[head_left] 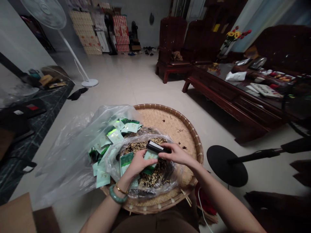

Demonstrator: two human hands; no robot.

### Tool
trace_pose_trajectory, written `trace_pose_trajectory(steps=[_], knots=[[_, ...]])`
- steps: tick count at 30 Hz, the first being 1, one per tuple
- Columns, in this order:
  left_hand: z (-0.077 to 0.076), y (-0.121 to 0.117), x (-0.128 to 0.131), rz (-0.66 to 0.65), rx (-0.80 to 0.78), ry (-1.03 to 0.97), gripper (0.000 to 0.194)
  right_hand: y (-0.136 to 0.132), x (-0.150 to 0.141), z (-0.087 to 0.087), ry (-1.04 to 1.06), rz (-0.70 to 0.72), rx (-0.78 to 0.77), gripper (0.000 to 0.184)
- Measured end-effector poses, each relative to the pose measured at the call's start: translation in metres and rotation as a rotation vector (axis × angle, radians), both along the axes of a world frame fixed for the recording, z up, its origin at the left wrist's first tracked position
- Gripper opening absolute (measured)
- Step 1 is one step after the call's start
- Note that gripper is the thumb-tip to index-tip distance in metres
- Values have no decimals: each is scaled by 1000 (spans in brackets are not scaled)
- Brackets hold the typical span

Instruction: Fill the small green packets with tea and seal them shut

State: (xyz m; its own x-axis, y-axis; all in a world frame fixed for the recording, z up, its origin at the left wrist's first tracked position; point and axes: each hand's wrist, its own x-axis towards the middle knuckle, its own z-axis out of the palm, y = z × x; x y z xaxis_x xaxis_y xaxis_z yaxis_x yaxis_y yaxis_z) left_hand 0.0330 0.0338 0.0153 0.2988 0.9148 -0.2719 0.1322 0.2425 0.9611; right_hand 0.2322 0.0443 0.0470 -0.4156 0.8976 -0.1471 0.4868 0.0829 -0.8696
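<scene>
My left hand (138, 163) is closed on a small green packet (150, 156), held over a clear plastic bag of brown loose bits (155, 176). My right hand (177, 153) grips a black and white scoop-like tool (156, 147) whose end sits at the packet's top. Both hands hover above a round woven bamboo tray (181, 124). To the left, several more green packets (114, 136) lie in a larger clear plastic bag (73, 152).
A black round fan base with its pole (227, 165) stands right of the tray. A dark wooden coffee table (243, 94) with clutter and wooden chairs (172, 45) fill the right. A white standing fan (88, 82) and a dark stone ledge (31, 126) are left.
</scene>
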Motion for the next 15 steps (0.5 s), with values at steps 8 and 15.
trace_pose_trajectory(steps=[8, 15], knots=[[3, 1, 0, 10, 1, 50, 23, 0, 3, -5, 104, -64, -140, 45], [4, 0, 0, 16, 30, 50, 25, -2, 10, -1, 41, -85, 7, 46]])
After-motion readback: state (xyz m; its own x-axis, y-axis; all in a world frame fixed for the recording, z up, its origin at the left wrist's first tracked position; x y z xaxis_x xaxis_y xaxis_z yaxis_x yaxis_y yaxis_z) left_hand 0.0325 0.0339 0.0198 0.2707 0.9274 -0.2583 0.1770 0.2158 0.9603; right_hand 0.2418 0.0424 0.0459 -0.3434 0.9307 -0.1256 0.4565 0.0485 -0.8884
